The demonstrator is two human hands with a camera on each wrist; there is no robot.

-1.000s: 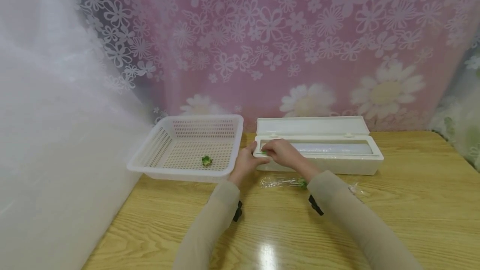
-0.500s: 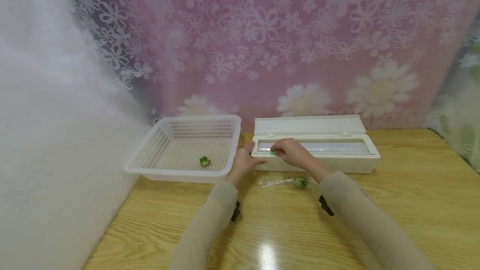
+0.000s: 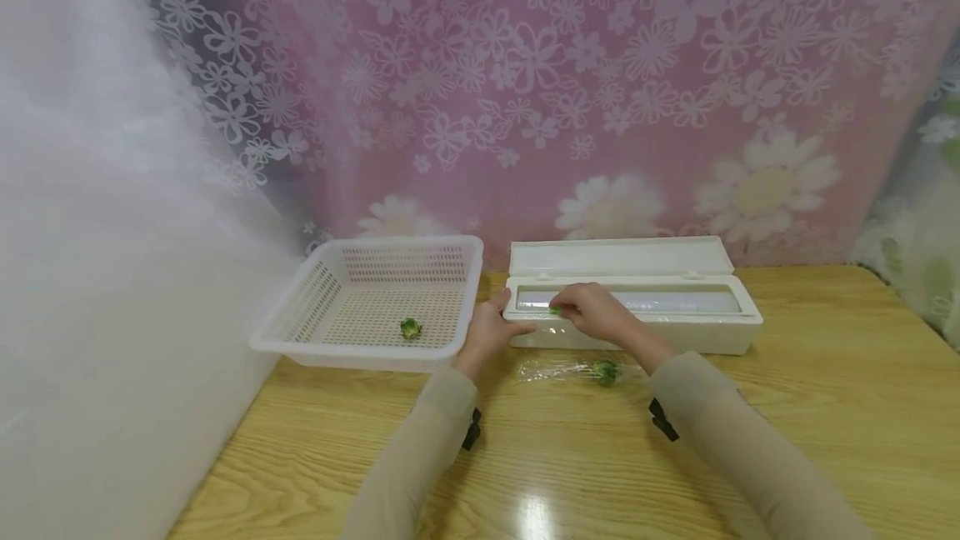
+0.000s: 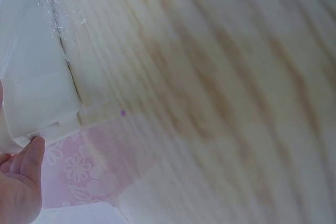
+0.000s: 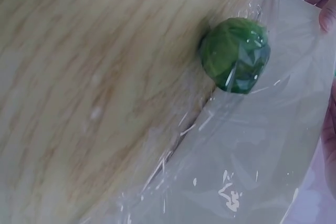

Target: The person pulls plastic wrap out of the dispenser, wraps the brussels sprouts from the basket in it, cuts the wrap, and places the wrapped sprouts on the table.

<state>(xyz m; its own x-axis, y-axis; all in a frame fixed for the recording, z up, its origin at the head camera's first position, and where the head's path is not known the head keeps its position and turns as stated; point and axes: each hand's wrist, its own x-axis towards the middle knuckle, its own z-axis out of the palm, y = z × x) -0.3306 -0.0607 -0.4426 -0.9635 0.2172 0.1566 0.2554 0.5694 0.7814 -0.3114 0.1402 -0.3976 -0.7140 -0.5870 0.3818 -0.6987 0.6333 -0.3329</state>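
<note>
A long white cling film dispenser (image 3: 633, 336) stands at the back with its lid (image 3: 622, 257) up and the film roll (image 3: 675, 301) showing inside. My left hand (image 3: 487, 332) grips its left end, thumb along the front. With fingertips at the front rim, my right hand (image 3: 596, 312) pinches a small green slide cutter (image 3: 555, 311), mostly hidden by the fingers. Clear cling film (image 5: 173, 150) hangs down the front and onto the table. Under it lies a round green Brussels sprout (image 5: 235, 55), just in front of the dispenser.
Left of the dispenser is a white plastic basket (image 3: 352, 357) with one sprout (image 3: 410, 328) in it. The wooden table (image 3: 570, 457) meets a flowered pink curtain (image 3: 450, 65) behind, and white sheeting (image 3: 135, 273) hangs on the left.
My right hand has slid rightward along the dispenser's front rim with the green slide cutter. The left hand stays on the left end. More of the wrapped sprout shows.
</note>
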